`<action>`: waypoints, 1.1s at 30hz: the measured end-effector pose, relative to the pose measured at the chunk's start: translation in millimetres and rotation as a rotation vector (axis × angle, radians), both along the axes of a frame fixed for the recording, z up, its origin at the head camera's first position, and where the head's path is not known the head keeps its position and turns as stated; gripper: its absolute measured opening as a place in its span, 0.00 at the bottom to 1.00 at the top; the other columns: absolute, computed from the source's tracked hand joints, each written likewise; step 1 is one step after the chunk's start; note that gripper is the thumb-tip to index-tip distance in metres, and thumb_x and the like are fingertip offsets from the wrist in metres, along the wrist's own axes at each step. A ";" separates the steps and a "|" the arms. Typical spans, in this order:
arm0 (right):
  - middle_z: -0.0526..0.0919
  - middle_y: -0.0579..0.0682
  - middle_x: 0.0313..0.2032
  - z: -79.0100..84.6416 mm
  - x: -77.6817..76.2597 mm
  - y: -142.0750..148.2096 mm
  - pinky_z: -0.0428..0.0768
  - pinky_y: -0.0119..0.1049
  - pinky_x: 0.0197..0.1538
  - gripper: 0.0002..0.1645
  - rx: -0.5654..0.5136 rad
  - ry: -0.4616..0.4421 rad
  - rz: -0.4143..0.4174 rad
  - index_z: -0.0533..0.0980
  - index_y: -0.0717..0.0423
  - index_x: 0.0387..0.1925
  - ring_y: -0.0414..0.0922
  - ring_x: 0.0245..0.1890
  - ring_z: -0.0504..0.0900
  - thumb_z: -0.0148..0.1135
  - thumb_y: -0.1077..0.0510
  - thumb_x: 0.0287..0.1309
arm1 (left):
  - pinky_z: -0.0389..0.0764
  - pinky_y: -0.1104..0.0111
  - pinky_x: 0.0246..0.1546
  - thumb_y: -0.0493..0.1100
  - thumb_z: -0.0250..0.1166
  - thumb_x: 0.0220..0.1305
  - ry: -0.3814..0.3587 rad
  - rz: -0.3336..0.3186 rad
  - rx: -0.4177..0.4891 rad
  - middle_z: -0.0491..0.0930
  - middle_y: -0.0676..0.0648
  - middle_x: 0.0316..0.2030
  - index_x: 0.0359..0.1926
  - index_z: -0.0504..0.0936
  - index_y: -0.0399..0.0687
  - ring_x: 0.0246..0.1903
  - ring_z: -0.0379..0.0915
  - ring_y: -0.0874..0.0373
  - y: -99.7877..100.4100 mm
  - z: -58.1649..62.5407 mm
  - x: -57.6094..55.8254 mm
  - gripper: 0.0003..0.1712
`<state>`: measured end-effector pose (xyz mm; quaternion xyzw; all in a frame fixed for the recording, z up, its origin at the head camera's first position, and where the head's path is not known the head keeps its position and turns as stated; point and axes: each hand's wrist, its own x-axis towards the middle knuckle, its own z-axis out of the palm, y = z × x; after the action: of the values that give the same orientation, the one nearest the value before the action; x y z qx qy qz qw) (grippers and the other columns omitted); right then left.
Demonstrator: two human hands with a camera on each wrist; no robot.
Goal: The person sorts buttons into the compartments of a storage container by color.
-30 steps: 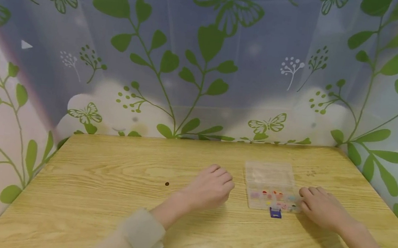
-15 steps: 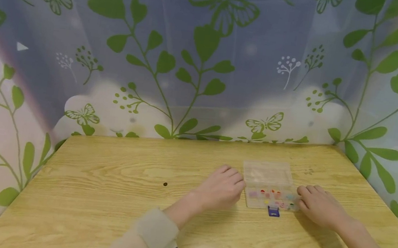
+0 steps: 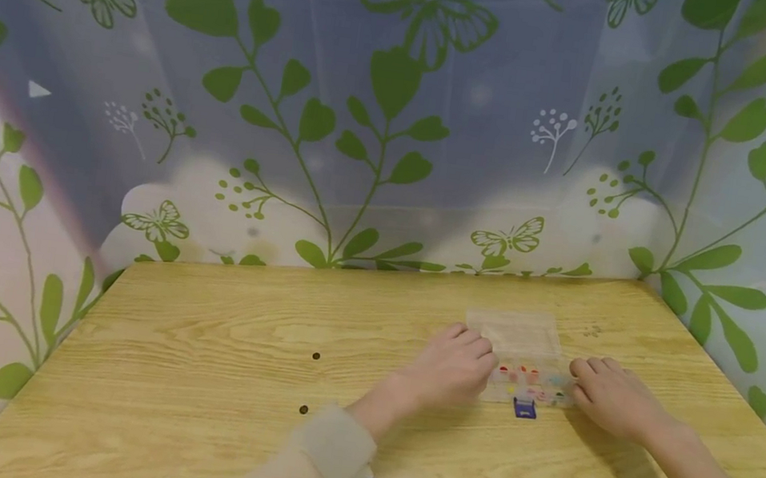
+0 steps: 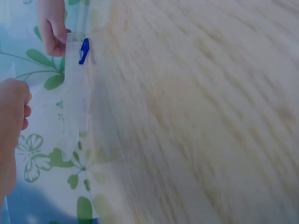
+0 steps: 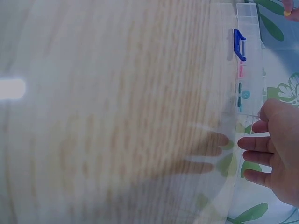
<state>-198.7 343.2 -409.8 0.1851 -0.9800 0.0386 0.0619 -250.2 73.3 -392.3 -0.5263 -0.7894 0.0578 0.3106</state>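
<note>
A clear plastic compartment box (image 3: 498,397) lies with its lid raised at the back right of the table, small coloured pieces in its sections. A blue latch (image 3: 524,409) hangs at its front. My left hand (image 3: 452,365) hovers by the box's left side, fingers curled; a small yellow piece (image 5: 287,13) shows pinched at its fingertips, its kind too small to tell. My right hand (image 3: 616,397) is at the box's right end. In the right wrist view, its thumb and forefinger pinch the box corner while the other fingers (image 5: 257,157) extend beside it.
Two small dark round pieces (image 3: 316,356) lie on the wooden table (image 3: 205,377), left of my left forearm. A few tiny pale pieces (image 3: 592,330) are behind the box. Patterned curtains (image 3: 394,152) hang along the back and sides.
My left hand has moved right, from the table beside the box to its left edge. A second dark round piece has come into sight behind the forearm. The right hand stays put.
</note>
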 end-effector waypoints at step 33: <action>0.65 0.43 0.25 0.8 0.1 -1.7 0.65 0.41 0.31 0.08 0.014 0.014 -0.009 0.64 0.51 0.28 0.45 0.28 0.67 0.53 0.59 0.61 | 0.64 0.69 0.43 0.49 0.54 0.67 -0.145 0.189 -0.174 0.75 0.60 0.38 0.42 0.81 0.62 0.37 0.66 0.65 47.3 -16.7 5.5 0.10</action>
<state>-198.6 341.5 -409.0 0.1814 -0.9806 0.0298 0.0678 -244.7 120.6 -408.9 -0.4773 -0.8479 0.1166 0.1991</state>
